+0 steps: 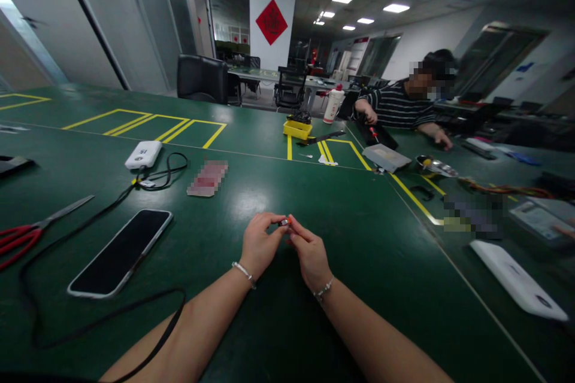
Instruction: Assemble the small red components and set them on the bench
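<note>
Above the green table [251,191], my left hand [261,239] and my right hand [311,251] meet fingertip to fingertip in front of me. Between them is a small silver-and-orange piece [284,222], too small for its kind to show. The thumb and fingers of my left hand pinch its dark, silvery side. At the orange side, the right thumb and forefinger are closed on it. Fingers cover part of the piece. Nearest to the hands lies a flat reddish card-like item [208,179], blurred out.
To the left lie a phone [121,253], red-handled scissors [33,233], a white power bank [144,154] and a black cable [85,224] crossing my left forearm. Rightward are a white device [518,279], a grey box [386,157] and a yellow tray [297,129]. A person [404,102] sits across.
</note>
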A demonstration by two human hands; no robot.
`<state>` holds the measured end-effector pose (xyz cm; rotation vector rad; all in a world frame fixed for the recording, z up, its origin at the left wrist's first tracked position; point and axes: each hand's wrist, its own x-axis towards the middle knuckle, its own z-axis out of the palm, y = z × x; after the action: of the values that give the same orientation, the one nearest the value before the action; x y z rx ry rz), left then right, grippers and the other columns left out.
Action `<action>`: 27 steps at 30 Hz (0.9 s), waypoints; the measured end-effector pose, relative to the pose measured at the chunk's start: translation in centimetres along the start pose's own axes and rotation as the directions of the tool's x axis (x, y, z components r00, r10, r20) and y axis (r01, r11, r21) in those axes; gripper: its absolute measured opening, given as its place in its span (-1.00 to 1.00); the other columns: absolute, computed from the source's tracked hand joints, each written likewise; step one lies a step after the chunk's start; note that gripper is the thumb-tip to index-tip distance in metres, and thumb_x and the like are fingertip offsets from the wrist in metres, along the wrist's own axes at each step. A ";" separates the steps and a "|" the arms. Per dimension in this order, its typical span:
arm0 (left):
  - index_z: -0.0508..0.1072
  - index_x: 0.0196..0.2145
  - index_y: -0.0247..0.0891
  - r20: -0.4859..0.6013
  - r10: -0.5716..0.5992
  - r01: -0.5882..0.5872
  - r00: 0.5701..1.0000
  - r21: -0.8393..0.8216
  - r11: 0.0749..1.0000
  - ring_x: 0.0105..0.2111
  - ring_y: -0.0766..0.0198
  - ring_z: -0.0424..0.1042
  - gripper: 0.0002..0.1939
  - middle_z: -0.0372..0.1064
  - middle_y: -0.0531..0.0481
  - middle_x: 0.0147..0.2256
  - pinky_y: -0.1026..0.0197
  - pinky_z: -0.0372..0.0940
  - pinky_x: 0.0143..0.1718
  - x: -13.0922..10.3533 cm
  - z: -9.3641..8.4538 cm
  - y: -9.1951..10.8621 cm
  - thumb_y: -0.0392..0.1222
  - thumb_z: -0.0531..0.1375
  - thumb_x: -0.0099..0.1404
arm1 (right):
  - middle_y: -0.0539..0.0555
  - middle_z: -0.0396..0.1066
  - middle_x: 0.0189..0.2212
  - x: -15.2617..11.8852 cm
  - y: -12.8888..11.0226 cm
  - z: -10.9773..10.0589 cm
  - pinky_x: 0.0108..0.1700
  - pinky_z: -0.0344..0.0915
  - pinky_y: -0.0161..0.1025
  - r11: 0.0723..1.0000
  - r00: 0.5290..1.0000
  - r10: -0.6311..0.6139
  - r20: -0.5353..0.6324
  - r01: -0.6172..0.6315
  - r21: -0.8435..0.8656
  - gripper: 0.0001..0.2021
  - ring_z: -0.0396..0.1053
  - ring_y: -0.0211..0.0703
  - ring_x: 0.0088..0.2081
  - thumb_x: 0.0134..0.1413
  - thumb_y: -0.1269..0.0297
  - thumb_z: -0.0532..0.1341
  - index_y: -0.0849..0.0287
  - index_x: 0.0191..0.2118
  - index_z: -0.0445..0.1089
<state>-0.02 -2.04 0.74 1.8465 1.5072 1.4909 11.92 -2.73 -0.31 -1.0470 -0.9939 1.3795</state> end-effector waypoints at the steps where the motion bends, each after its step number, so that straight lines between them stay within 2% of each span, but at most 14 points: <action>1: 0.44 -0.38 -0.21 0.009 0.000 0.000 1.000 -0.004 1.000 -0.33 0.28 0.33 -0.89 0.40 0.02 -0.38 0.19 0.23 -0.26 0.0 0.0 0.0 -0.27 0.19 0.06 | 0.02 0.40 -0.15 0.0 0.0 -0.1 -0.14 0.26 -0.17 1.000 1.000 -0.003 -0.001 0.003 -0.018 -0.64 0.32 -0.10 -0.13 -0.20 0.40 0.18 0.07 -0.16 0.40; 10: 0.44 -0.42 -0.19 0.070 -0.025 0.025 0.997 0.001 1.000 -0.36 0.28 0.34 -0.92 0.42 0.04 -0.42 0.14 0.21 -0.23 -0.2 -0.3 -0.1 -0.25 0.21 0.03 | -0.01 0.40 -0.16 -0.4 0.4 -0.5 -0.22 0.32 -0.17 0.986 0.997 -0.070 0.019 0.072 -0.147 -0.66 0.34 -0.09 -0.17 -0.15 0.39 0.13 0.06 -0.16 0.40; 17: 0.44 -0.43 -0.18 0.055 -0.040 0.035 0.998 0.082 0.996 -0.35 0.27 0.34 -0.92 0.42 0.06 -0.43 0.14 0.16 -0.21 -0.2 0.1 -0.1 -0.23 0.21 0.04 | 0.03 0.38 -0.12 -0.1 0.1 -0.5 -0.20 0.32 -0.16 1.000 1.000 0.003 0.018 -0.003 -0.027 -0.67 0.31 -0.06 -0.12 -0.19 0.33 0.20 0.10 -0.18 0.42; 20: 0.43 -0.41 -0.20 0.066 -0.031 0.020 0.997 0.169 0.985 -0.33 0.25 0.32 -0.91 0.40 0.03 -0.42 0.14 0.15 -0.22 -0.1 0.4 0.4 -0.20 0.19 0.05 | 0.09 0.42 -0.21 0.3 -0.2 -0.3 -0.25 0.32 -0.18 0.997 0.998 0.055 -0.021 -0.054 0.061 -0.68 0.35 -0.10 -0.21 -0.20 0.24 0.24 0.17 -0.21 0.42; 23: 0.42 -0.38 -0.18 0.145 0.026 -0.060 0.989 0.233 0.971 -0.28 0.22 0.30 -0.90 0.39 0.03 -0.39 0.11 0.13 -0.18 -0.1 0.6 1.0 -0.19 0.17 0.08 | 0.07 0.46 -0.40 0.8 -0.7 -0.2 -0.31 0.31 -0.23 0.998 0.994 0.034 -0.101 -0.028 0.052 -0.74 0.37 -0.16 -0.33 -0.27 0.22 0.29 0.21 -0.35 0.44; 25: 0.40 -0.28 -0.14 0.186 0.072 -0.116 0.980 0.243 0.963 -0.20 0.20 0.28 -0.80 0.37 0.02 -0.29 0.09 0.11 -0.12 -0.2 0.6 1.2 -0.17 0.19 0.06 | 0.06 0.45 -0.47 1.4 -1.4 -0.6 -0.34 0.29 -0.24 1.000 0.990 0.000 -0.139 0.002 0.014 -0.76 0.37 -0.19 -0.39 -0.32 0.23 0.31 0.21 -0.41 0.44; 27: 0.32 -0.12 -0.13 0.203 0.098 -0.148 0.974 0.251 0.957 -0.10 0.17 0.23 -0.61 0.31 -0.03 -0.14 0.07 0.07 -0.04 -0.3 0.5 1.1 -0.15 0.20 0.04 | 0.07 0.45 -0.47 2.3 -2.7 -2.2 -0.36 0.28 -0.24 0.997 0.981 -0.047 -0.187 0.035 -0.068 -0.76 0.36 -0.19 -0.42 -0.31 0.20 0.29 0.20 -0.41 0.44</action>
<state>1.00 -2.61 1.25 2.2038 1.5865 1.1679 14.73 -0.26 1.57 -1.1760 -0.9195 1.1975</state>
